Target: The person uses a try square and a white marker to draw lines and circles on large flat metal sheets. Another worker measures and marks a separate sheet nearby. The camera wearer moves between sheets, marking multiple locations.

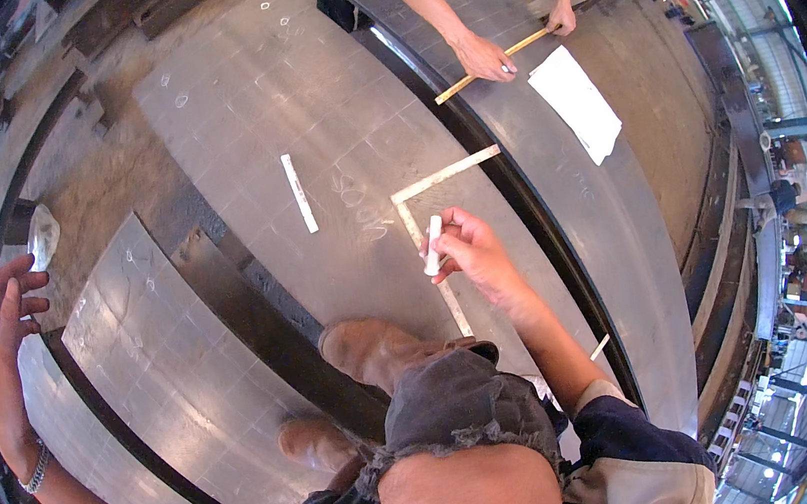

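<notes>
My right hand (474, 255) is closed in a pinch around a short white stick (434, 245), chalk or a marker by its look. It hovers over a large steel plate (234, 101) with faint drawn lines and marks. Below the hand lies an L-shaped steel square (444, 168), its long arm partly covered by my fingers. Out at the far left, my left hand (6, 311) is raised with its fingers loosely apart, holding nothing. A narrow white strip (299, 194) rests on the plate left of the square.
Across a dark gap, a co-worker's hands (485, 56) work with a yellow ruler (492, 66) on a second plate (626, 255). White paper sheets (577, 105) lie there. Another white stick (600, 347) is near the plate's edge. My boots (375, 348) stand among the plates.
</notes>
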Demonstrator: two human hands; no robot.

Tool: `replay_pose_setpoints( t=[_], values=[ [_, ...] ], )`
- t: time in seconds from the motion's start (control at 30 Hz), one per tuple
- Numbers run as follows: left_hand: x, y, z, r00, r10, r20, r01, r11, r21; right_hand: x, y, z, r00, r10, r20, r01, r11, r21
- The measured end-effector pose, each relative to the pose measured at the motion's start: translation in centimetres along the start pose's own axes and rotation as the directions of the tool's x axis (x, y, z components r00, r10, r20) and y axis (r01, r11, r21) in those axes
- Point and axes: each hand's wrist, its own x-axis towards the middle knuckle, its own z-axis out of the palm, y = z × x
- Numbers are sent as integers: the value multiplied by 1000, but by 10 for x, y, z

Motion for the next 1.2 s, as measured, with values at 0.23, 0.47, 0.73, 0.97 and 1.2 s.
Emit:
replay_pose_setpoints(
  t=[0.23,0.47,0.73,0.97,1.2],
  values=[
    [0,-1,-3,1000,4,15,-3,999,-40,30,67,-31,965,-230,-125,102,770,-630],
    [9,-5,-6,998,17,60,-9,991,-131,33,119,-66,937,-319,-141,76,582,-810],
    [42,-98,-19,983,3,184,36,977,-210,41,153,-52,809,-529,-255,72,519,-852],
    [39,-81,18,972,-14,234,44,991,-124,13,137,-34,827,-353,-437,-213,523,-825],
    [31,-84,-9,979,-23,205,66,976,-208,39,120,-26,921,-333,-204,-62,390,-919]
  ],
)
